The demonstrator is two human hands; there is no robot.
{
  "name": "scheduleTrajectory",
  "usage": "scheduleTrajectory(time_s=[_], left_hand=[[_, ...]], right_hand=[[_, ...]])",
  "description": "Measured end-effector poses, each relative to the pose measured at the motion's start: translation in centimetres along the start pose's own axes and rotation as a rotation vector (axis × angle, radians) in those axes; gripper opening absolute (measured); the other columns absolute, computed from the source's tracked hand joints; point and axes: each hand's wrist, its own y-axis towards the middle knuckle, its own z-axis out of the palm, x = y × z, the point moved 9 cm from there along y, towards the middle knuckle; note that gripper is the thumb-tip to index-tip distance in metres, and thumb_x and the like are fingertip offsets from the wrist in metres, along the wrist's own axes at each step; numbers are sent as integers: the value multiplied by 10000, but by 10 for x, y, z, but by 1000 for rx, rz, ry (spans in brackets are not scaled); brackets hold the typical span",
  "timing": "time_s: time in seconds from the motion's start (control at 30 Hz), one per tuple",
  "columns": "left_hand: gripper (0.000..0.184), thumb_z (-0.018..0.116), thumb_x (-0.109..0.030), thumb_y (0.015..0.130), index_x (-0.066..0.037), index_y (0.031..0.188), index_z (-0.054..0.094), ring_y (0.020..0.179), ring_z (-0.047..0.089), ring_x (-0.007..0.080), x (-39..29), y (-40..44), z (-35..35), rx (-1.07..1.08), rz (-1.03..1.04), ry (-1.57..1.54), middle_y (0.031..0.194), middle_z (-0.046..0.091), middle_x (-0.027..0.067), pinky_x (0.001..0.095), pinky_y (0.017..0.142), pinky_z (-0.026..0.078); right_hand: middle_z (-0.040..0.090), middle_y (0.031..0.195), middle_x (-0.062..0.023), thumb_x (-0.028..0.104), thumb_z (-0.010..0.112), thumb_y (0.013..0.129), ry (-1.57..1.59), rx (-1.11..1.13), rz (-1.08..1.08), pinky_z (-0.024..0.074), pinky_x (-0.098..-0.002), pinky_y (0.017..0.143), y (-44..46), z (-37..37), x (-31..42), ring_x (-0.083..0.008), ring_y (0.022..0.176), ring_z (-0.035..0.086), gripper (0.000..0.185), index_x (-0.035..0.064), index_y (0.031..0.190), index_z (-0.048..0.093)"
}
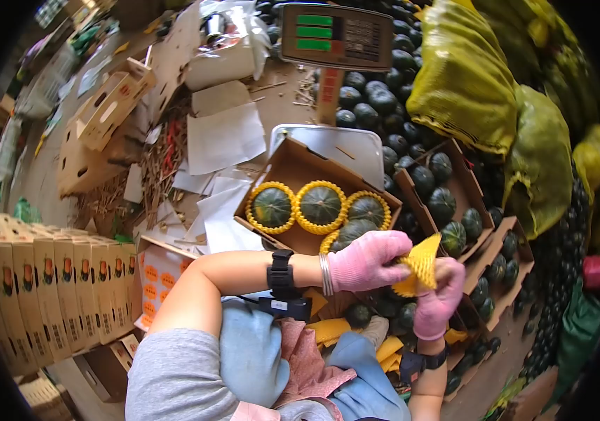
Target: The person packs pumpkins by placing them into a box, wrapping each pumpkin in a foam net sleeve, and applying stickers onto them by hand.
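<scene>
A yellow foam net sleeve is stretched between my two hands, which wear pink gloves. My left hand is closed on the sleeve's left side, and my right hand pinches its right side. Just beyond my left hand, an open cardboard box rests on the scale's platform. Several dark green squashes in yellow nets lie in it, one partly hidden by my left hand. More yellow net sleeves are at my lap.
The scale's display stands at the top. Boxes of squashes and yellow mesh sacks are on the right. Folded cartons line the left, beside a sheet of orange stickers. A squash lies near my lap.
</scene>
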Motion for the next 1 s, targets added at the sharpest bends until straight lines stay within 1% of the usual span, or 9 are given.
scheduleTrajectory(time_s=[0.1,0.23,0.3,0.37,0.5,0.57,0.67,0.8,1.0], left_hand=[[224,659,-38,737,-19,944,574,799,596,200,25,-3,-9,-113,-182,-42,856,598,84,291,706,487],[122,612,-66,847,-25,962,610,845,572,75,50,-19,13,-146,-624,-1256,905,611,-2,231,747,475],[109,626,-105,873,-46,964,612,824,546,42,55,-29,12,26,-626,-1269,878,593,-18,201,727,456],[127,637,-180,903,-63,930,593,914,559,85,55,-40,5,249,-648,-788,966,595,-8,241,831,448],[237,638,-154,896,-8,1081,610,1044,578,212,29,-24,-8,116,-102,-502,1135,617,111,323,928,442],[231,676,-107,854,-12,1057,619,1093,576,254,26,-27,0,168,-104,-355,1206,604,143,337,937,443],[218,770,-120,755,-52,928,657,945,593,267,7,-21,-14,37,110,-67,992,608,80,375,917,454],[232,779,-193,764,-69,917,657,925,558,260,-10,-27,-4,156,264,21,942,542,66,394,912,427],[246,704,-242,851,-23,929,626,948,549,259,20,-48,30,651,-134,-463,996,568,123,369,873,428]], right_hand=[[471,977,-38,25,693,805,-44,-115,-33,434,-273,822,4,-1,6,-132,906,490,349,56,1046,443],[578,973,-39,-42,542,808,-694,123,-52,468,-294,843,14,22,5,-170,908,579,168,1,966,579],[651,983,-72,-82,497,810,263,161,487,474,-297,869,-4,16,-52,-189,914,621,191,-37,946,624],[673,1077,-134,-80,540,826,758,143,460,500,-300,893,-15,13,-42,-199,1006,647,270,-66,1078,637],[687,1005,-100,-73,579,821,627,250,627,518,-285,842,-23,31,-56,-170,939,658,227,-52,1035,651],[668,960,-50,-38,566,866,580,135,527,507,-250,811,-30,35,-70,-126,851,635,134,-5,965,651],[558,984,-41,13,615,858,550,-63,462,450,-247,851,-15,40,-53,-130,932,548,48,56,866,595],[557,961,-72,-50,637,774,155,154,201,426,-246,814,-16,36,-46,-148,895,537,133,51,849,595],[580,902,-77,-84,598,764,459,391,253,445,-315,834,-23,48,-32,-184,854,553,102,17,756,584]])
